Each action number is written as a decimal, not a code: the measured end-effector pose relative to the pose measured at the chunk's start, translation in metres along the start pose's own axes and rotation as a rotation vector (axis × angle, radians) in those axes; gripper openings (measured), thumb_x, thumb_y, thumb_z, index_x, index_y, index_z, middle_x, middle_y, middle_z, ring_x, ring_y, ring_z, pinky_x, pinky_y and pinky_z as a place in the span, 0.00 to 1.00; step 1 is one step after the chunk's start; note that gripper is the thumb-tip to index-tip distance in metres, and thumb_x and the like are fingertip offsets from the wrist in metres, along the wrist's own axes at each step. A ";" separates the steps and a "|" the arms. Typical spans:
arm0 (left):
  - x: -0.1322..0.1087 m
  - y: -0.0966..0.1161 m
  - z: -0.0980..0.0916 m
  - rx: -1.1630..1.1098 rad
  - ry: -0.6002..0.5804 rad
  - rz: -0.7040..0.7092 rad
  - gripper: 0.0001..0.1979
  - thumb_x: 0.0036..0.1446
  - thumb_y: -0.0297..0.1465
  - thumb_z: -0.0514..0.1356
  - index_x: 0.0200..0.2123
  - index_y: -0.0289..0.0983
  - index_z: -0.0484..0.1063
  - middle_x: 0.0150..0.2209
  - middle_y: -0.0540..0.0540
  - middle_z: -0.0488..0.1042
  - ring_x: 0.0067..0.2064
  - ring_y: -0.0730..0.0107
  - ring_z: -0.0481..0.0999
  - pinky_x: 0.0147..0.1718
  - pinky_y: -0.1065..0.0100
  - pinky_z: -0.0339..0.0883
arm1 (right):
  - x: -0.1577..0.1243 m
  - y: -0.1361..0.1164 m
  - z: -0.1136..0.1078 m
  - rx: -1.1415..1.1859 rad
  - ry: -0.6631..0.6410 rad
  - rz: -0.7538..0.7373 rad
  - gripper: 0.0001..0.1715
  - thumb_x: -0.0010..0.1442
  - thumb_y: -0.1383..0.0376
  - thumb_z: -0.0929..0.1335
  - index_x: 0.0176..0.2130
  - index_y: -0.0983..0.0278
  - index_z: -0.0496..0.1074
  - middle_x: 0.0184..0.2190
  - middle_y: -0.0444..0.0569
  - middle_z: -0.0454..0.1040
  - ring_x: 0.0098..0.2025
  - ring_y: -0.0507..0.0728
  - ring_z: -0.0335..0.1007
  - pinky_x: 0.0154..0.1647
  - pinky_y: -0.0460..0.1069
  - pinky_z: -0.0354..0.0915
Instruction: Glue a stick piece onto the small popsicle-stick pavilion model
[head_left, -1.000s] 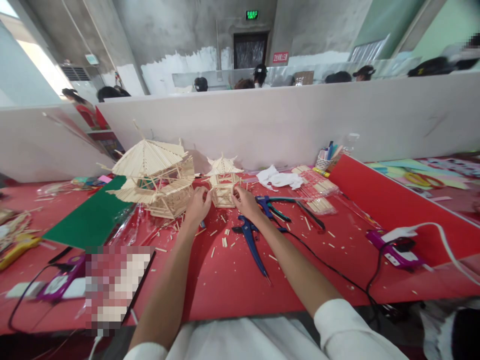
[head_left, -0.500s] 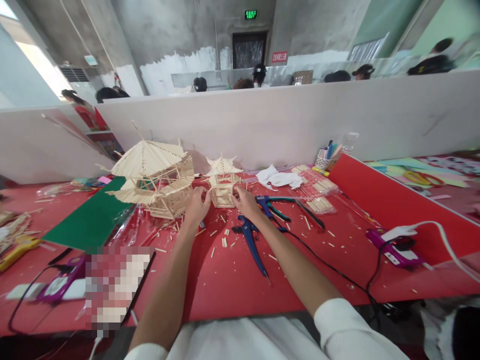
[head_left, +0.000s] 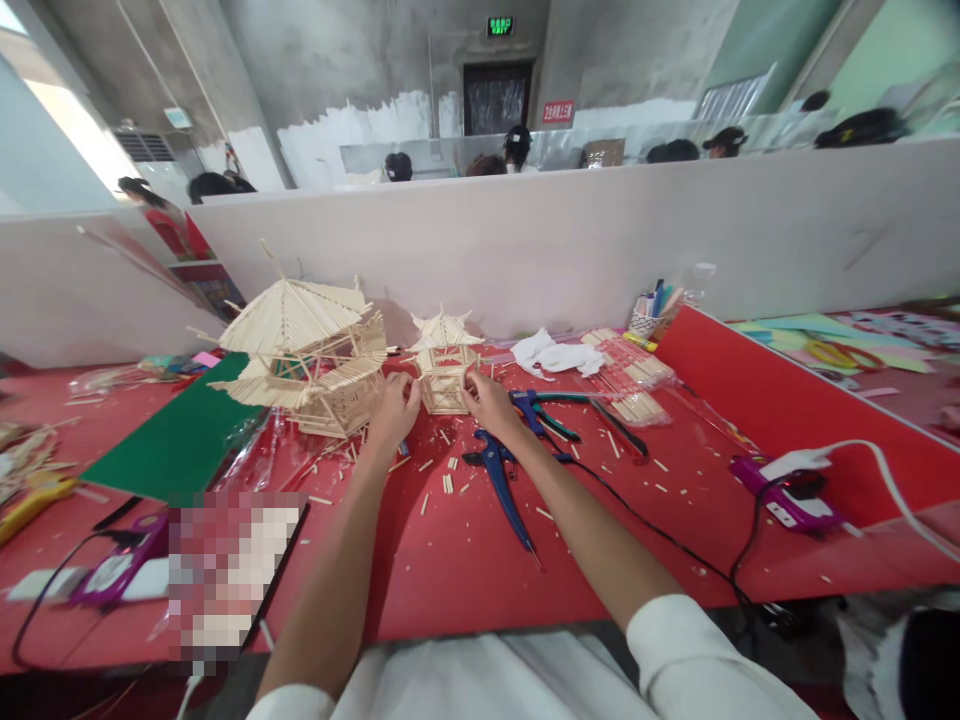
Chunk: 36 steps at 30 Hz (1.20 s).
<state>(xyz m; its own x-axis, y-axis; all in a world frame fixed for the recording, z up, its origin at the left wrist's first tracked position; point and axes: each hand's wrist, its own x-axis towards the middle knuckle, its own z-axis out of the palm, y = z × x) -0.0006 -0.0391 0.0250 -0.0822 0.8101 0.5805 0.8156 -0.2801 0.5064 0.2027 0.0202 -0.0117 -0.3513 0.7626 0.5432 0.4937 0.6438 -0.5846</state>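
Observation:
A small pavilion model [head_left: 444, 372] of pale wooden sticks, with upturned roof corners, stands upright on the red tabletop. My left hand [head_left: 395, 408] is at its left side, thumb and fingers curled against the lower edge. On the opposite side my right hand [head_left: 489, 402] has its fingers closed on the right edge of the frame. The fingertips are partly hidden. Just left of my left hand is a larger stick pavilion [head_left: 300, 350] with a broad sloping roof. Blue-handled cutting pliers [head_left: 501, 480] lie close to my right forearm.
Short stick offcuts [head_left: 448, 484] litter the red table [head_left: 435, 580]. A green board [head_left: 169, 440] lies left, a red board [head_left: 795, 420] right. A glue gun [head_left: 536, 410] with a black cable lies right of my hand. Purple power strips [head_left: 787, 500] sit at both sides. A white partition [head_left: 525, 240] stands behind.
My hands stay at the sides of the small pavilion with hardly any movement. The whole view has shifted very slightly.

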 end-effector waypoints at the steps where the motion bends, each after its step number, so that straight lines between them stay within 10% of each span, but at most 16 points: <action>1: 0.000 0.000 0.000 0.004 -0.002 -0.004 0.10 0.63 0.35 0.51 0.29 0.41 0.63 0.33 0.45 0.68 0.38 0.62 0.69 0.43 0.62 0.63 | 0.000 0.000 0.000 -0.001 -0.004 0.005 0.06 0.63 0.67 0.64 0.42 0.62 0.67 0.36 0.48 0.76 0.37 0.56 0.73 0.40 0.47 0.64; 25: -0.002 -0.002 0.000 0.031 -0.013 -0.015 0.11 0.64 0.37 0.51 0.31 0.40 0.66 0.35 0.45 0.71 0.41 0.61 0.72 0.46 0.61 0.64 | -0.002 -0.016 -0.017 -0.131 0.013 0.103 0.09 0.65 0.62 0.64 0.44 0.63 0.66 0.35 0.49 0.76 0.34 0.56 0.72 0.38 0.48 0.63; 36: -0.001 -0.003 0.000 0.021 -0.011 -0.016 0.11 0.64 0.37 0.51 0.30 0.41 0.65 0.33 0.45 0.70 0.38 0.61 0.72 0.44 0.60 0.65 | -0.019 -0.045 -0.047 -0.436 -0.529 0.003 0.12 0.59 0.56 0.71 0.39 0.61 0.71 0.36 0.52 0.78 0.37 0.62 0.75 0.34 0.49 0.60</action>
<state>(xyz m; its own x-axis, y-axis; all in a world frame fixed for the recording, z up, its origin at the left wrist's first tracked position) -0.0030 -0.0385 0.0227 -0.0890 0.8199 0.5656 0.8262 -0.2563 0.5016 0.2245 -0.0265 0.0330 -0.6361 0.7637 0.1101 0.7314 0.6422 -0.2296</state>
